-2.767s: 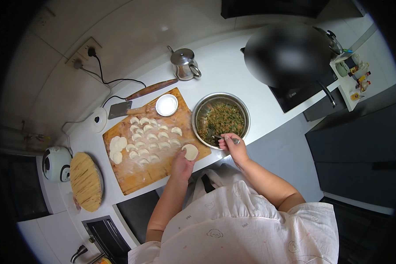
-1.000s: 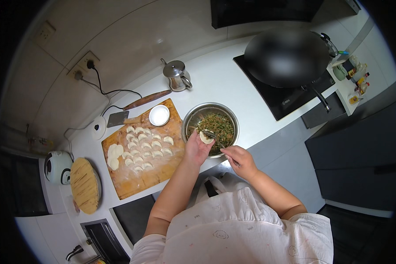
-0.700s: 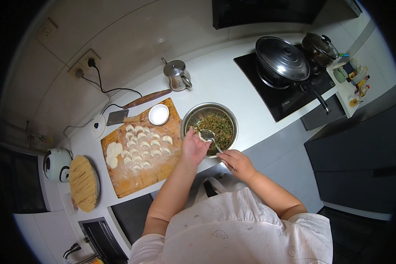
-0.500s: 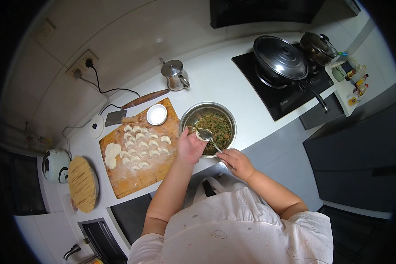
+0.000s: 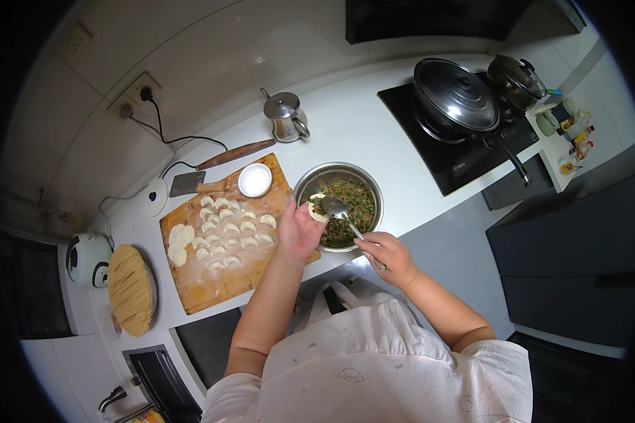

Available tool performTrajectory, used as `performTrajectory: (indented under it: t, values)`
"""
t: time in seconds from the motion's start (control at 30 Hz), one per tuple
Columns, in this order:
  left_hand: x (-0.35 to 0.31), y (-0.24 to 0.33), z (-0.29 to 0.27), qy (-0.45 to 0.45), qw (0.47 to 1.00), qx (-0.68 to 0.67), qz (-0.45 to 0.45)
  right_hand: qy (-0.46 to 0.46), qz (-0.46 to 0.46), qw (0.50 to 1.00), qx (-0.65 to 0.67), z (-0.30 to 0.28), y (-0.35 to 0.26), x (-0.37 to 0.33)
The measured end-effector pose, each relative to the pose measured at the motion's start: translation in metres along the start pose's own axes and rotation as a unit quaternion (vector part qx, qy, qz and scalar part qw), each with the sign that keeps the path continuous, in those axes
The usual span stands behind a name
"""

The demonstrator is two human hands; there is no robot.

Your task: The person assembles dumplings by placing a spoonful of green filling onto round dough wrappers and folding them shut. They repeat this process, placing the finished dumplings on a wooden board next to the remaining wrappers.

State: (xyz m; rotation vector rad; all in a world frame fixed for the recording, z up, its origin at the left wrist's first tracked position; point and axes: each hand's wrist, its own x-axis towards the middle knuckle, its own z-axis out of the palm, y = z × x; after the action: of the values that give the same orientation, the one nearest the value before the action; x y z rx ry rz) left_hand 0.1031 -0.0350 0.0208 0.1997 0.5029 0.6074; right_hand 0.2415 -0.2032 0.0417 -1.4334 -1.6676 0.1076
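Observation:
My left hand point(image 5: 300, 233) supports a round white dumpling wrapper point(image 5: 315, 212) on its fingers at the left rim of the metal bowl point(image 5: 380, 213). Some green filling lies on the wrapper. In my right hand point(image 5: 390, 258) is a metal spoon point(image 5: 337, 207), gripped by its handle. The spoon's bowl overlaps the wrapper's right edge in the view; I cannot tell whether they touch. Chopped green and brown filling point(image 5: 356, 201) sits in the metal bowl under the spoon.
Left of the bowl, a floured wooden board point(image 5: 212, 292) carries several folded dumplings point(image 5: 248, 226), flat wrappers point(image 5: 180, 243), a white bowl point(image 5: 255, 180) and a cleaver point(image 5: 187, 184). Behind are a rolling pin point(image 5: 236, 154) and a metal pot point(image 5: 286, 118). A lidded wok point(image 5: 456, 95) stands on the cooktop.
The spoon has shifted slightly right relative to the wrapper, so more of the wrapper and its filling shows. The whole view has moved a little.

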Motion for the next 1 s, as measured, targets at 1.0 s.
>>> performTrajectory:
  t: [1.0]
  values:
    - [-0.009,0.004,-0.005,0.023,0.999,0.043,-0.009,-0.066,-0.012,0.997,0.036,0.011,-0.002,0.009]
